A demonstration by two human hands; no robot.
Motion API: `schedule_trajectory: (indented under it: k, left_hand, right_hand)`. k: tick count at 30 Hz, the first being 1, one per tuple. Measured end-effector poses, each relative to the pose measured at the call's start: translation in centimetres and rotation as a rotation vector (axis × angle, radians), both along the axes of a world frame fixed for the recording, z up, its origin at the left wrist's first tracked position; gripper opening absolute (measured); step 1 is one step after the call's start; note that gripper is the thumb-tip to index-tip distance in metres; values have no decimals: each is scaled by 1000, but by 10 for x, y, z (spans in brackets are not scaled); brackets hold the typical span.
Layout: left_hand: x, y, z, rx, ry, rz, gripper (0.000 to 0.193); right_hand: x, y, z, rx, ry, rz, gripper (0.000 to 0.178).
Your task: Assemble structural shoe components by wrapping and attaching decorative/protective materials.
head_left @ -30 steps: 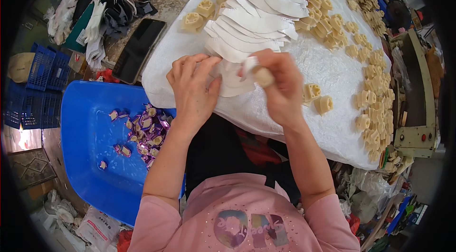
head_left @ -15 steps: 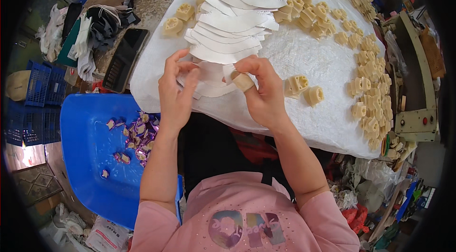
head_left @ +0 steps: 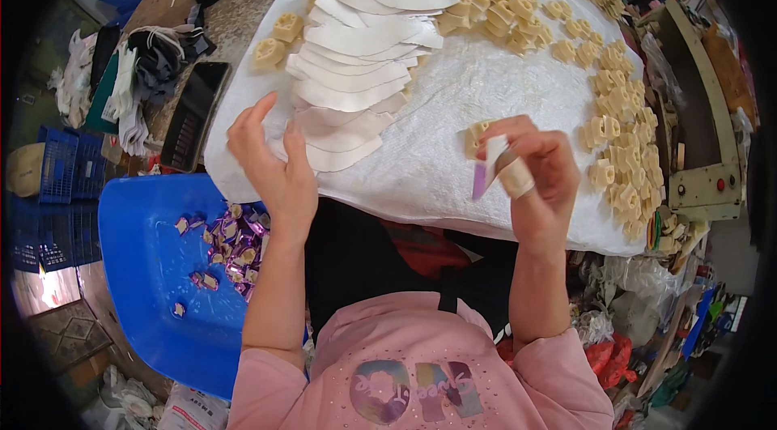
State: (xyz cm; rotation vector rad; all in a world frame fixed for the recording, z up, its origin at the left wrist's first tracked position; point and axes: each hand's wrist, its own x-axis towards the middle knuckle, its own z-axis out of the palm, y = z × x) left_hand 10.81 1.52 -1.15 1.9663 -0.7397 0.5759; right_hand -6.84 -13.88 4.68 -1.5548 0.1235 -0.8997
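My left hand point(head_left: 279, 167) hovers with fingers apart beside the near end of a row of overlapping white wavy-edged pieces point(head_left: 348, 74) on the table. My right hand point(head_left: 546, 179) is closed on a small strip point(head_left: 484, 173), white on one face and purple on another. A beige wrap point(head_left: 515, 176) covers its thumb. Right behind these fingers lies a beige hollow moulded piece point(head_left: 476, 138), partly hidden by the hand. Whether the fingers touch it, I cannot tell.
Many beige moulded pieces point(head_left: 619, 126) line the table's right side, with more at the back. A blue tub point(head_left: 146, 268) at lower left holds purple-wrapped pieces point(head_left: 239, 248). A phone point(head_left: 197, 116) lies left of the white table cover point(head_left: 453, 195).
My right hand has moved right, away from the white pieces, to beside the loose beige pieces, carrying the strip. My left hand has shifted left and its fingers have spread.
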Motion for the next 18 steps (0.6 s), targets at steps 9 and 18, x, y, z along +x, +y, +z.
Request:
schedule_trajectory:
  k: [9,18]
  left_hand:
    - [-110,-24,3,28,147,-869,42]
    - [-109,-34,2,-254,1273,-833,32]
  right_hand:
    - [-26,15,-16,-330,259,40,14]
    - [-78,-77,-54,-658,672,-312,49]
